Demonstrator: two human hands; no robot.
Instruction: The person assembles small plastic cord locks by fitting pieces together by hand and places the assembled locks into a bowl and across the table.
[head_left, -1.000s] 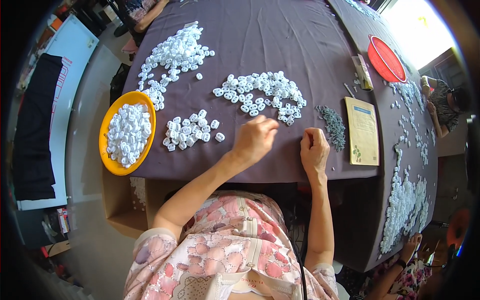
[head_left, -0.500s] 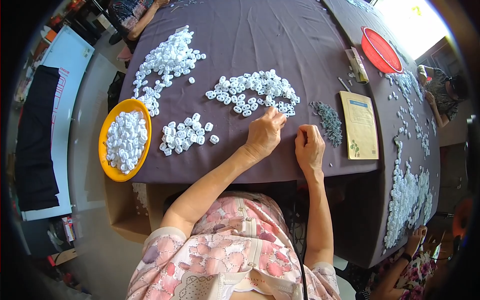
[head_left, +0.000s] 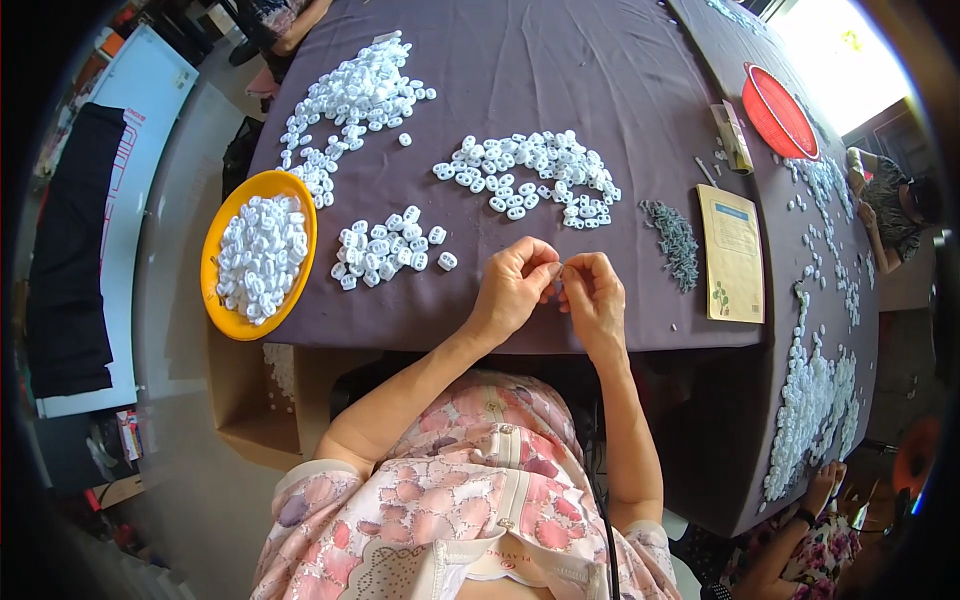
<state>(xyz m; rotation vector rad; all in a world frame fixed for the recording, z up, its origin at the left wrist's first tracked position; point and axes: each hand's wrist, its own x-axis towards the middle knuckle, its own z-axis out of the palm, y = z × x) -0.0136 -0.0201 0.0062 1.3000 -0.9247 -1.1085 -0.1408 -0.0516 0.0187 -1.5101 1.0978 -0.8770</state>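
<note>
My left hand (head_left: pixel 510 290) and my right hand (head_left: pixel 597 303) meet fingertip to fingertip above the near edge of the table. Both are closed in a pinch; whatever they hold is too small and hidden to name. Just beyond them lies a curved cluster of small white two-holed plastic pieces (head_left: pixel 540 157). A smaller group of the same white pieces (head_left: pixel 385 247) rests to the left of my left hand. Right of my right hand is a heap of tiny grey-green parts (head_left: pixel 672 243), too fine to make out singly.
At the left edge stands a yellow bowl (head_left: pixel 208 265) full of white pieces, with a larger white pile (head_left: pixel 360 90) beyond it. A tan paper packet (head_left: pixel 733 270) lies at right. Past it are a red basket (head_left: pixel 775 110), more white pieces (head_left: pixel 810 420) and other people.
My left hand has drawn back from the white cluster toward me. My right hand has moved left to meet it, and their fingertips are now together. The whole view has shifted slightly.
</note>
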